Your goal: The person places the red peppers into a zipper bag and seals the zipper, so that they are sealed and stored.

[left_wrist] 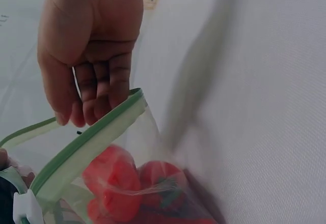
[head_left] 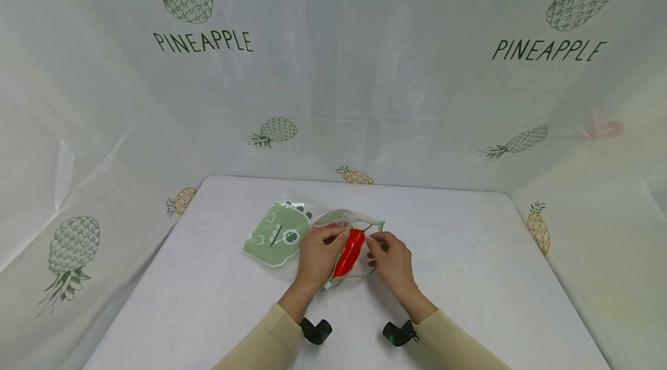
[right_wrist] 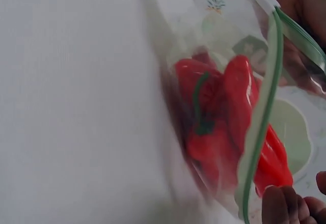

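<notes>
A clear zip bag with a green-edged mouth (head_left: 365,276) lies in front of me, its mouth spread open. My left hand (head_left: 316,257) pinches the near left edge of that mouth, close to the white slider (left_wrist: 26,207). One long red pepper (head_left: 350,252) lies in the mouth, its thin stem toward the far side. My right hand (head_left: 392,263) is at the right side of the mouth, fingers loosely bent against the rim and thumb close to the pepper's upper end. More red peppers (right_wrist: 209,137), one with a green stem, show through the plastic.
A green cartoon face print (head_left: 278,235) covers the bag's far left part. White cloth covers the table (head_left: 458,266). Pineapple-printed curtains (head_left: 391,98) stand behind and at both sides. A black camera mount (head_left: 316,332) sits at each wrist.
</notes>
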`<state>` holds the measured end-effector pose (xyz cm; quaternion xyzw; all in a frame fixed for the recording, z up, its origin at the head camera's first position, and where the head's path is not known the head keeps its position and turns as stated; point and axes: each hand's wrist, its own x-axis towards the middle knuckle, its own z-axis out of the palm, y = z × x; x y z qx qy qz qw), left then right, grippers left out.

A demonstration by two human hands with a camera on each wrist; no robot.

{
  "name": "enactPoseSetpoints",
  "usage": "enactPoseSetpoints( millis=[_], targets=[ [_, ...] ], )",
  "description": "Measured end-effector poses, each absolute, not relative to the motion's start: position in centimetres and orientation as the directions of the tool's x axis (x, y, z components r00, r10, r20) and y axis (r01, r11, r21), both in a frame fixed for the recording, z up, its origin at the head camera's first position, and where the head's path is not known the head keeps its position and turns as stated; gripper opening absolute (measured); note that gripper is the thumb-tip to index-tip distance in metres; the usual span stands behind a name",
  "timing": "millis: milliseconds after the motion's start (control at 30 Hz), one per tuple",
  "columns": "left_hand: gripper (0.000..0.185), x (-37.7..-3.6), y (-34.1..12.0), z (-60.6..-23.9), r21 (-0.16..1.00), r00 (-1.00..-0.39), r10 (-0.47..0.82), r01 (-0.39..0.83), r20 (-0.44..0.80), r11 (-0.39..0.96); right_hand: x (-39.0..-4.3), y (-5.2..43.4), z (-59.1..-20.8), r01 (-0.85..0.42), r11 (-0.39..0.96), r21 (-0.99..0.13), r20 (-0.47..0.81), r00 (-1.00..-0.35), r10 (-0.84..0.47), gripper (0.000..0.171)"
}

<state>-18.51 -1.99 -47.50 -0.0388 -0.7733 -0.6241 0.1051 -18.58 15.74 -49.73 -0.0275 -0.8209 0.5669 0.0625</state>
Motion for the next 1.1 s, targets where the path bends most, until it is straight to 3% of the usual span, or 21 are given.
enactPoseSetpoints(
  millis=[333, 500, 833, 1100],
  targets=[
    [0.018, -18.5, -2.1, -47.5, 0.950, -0.976, -0.068, 0.185, 0.208, 0.250, -19.2, 18.0, -48.8, -0.021, 0.303, -0.953, 0.060, -0.991, 0.120, 0.021],
    [0.017, -18.4, -2.2, -47.5, 0.949, -0.976, -0.067, 0.183, 0.206, 0.255, -19.9, 19.1, -48.0, 0.017, 0.261, -0.965, 0.025, -0.987, 0.158, 0.031],
    [0.018, -18.3, -2.2, -47.4, 0.945, -0.975, -0.064, 0.190, 0.214, 0.266, -21.8, 20.9, -46.6, 0.277, 0.086, -0.957, -0.278, -0.961, 0.007, 0.061],
    [0.016, -17.9, -2.3, -47.7, 0.943, -0.975, -0.063, 0.188, 0.213, 0.273, -23.8, 21.9, -45.9, 0.426, 0.154, -0.891, -0.445, -0.888, -0.116, 0.068]
  ],
)
